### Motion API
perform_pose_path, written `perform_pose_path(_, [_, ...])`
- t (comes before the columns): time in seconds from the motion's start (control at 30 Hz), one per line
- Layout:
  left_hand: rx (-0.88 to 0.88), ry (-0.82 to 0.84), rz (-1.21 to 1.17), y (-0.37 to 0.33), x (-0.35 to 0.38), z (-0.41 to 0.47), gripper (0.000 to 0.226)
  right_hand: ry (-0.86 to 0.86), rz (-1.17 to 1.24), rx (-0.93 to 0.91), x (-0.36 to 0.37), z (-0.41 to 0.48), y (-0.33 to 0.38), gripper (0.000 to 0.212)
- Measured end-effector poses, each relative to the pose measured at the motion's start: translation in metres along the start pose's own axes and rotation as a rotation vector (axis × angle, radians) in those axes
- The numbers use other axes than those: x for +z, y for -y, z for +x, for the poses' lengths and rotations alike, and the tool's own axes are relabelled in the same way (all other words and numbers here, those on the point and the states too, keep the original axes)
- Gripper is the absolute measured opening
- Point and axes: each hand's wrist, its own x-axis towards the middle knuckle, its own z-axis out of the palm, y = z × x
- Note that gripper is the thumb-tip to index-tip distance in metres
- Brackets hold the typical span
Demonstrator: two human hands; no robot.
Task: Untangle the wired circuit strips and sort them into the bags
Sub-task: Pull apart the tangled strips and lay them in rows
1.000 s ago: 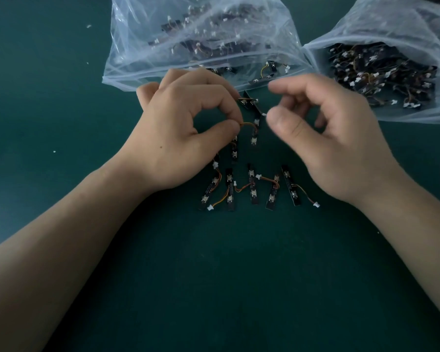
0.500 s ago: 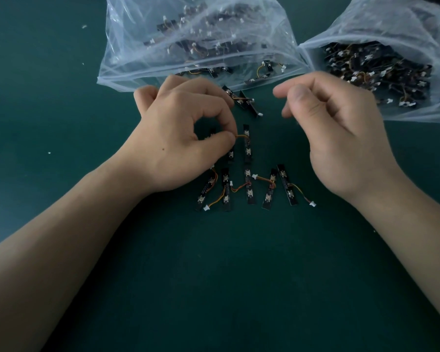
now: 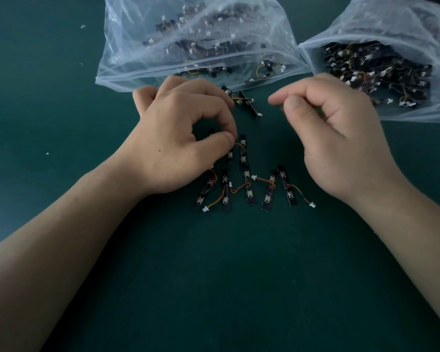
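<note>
Several black circuit strips point(image 3: 248, 189) with orange wires and white connectors lie in a row on the green table. My left hand point(image 3: 181, 138) pinches the orange wire of one strip point(image 3: 243, 151) just above that row, thumb against forefinger. My right hand point(image 3: 335, 133) hovers to the right with its fingers curled and nothing visible in them. Two more strips point(image 3: 241, 100) lie loose between my hands, near the mouth of the left bag point(image 3: 196, 39).
Two clear plastic bags lie at the back, both holding many wired strips; the right bag point(image 3: 396, 59) has its mouth turned toward my right hand. The green table point(image 3: 239, 275) stretches toward me between my forearms. A few white specks point(image 3: 47, 153) dot the left side.
My left hand has lowered the pinched strip onto the table above the row. My right hand has drawn back to the right and curled its fingers.
</note>
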Motion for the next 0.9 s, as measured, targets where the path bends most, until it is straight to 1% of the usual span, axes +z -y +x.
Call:
perform_pose_path(0.13, [-0.001,-0.008,0.013,-0.001,0.001,0.000,0.010,0.134,-0.139,-0.004,0.002,0.002,0.003,0.024])
perform_pose_path(0.2, [-0.002,-0.012,0.016,-0.001,0.001,0.000,0.010,0.191,-0.228,-0.011,0.005,0.001,0.005,0.029])
perform_pose_path(0.3, [-0.003,-0.019,0.016,-0.001,0.000,0.000,0.011,0.198,-0.269,-0.009,0.006,0.001,0.007,0.037])
perform_pose_path(0.37, [-0.003,-0.024,0.014,-0.001,0.001,0.000,0.011,0.152,-0.222,-0.011,0.005,0.001,0.006,0.036])
perform_pose_path(0.6, [-0.008,-0.090,-0.048,0.000,0.001,-0.001,0.012,-0.088,-0.020,0.030,0.001,0.001,0.001,0.020])
perform_pose_path(0.8, [-0.019,-0.143,-0.076,-0.001,0.001,-0.002,0.019,-0.279,0.034,0.049,-0.001,0.002,-0.001,0.018])
perform_pose_path(0.9, [-0.041,-0.167,-0.084,-0.001,0.002,-0.002,0.020,-0.351,0.082,0.078,-0.003,0.003,-0.003,0.009])
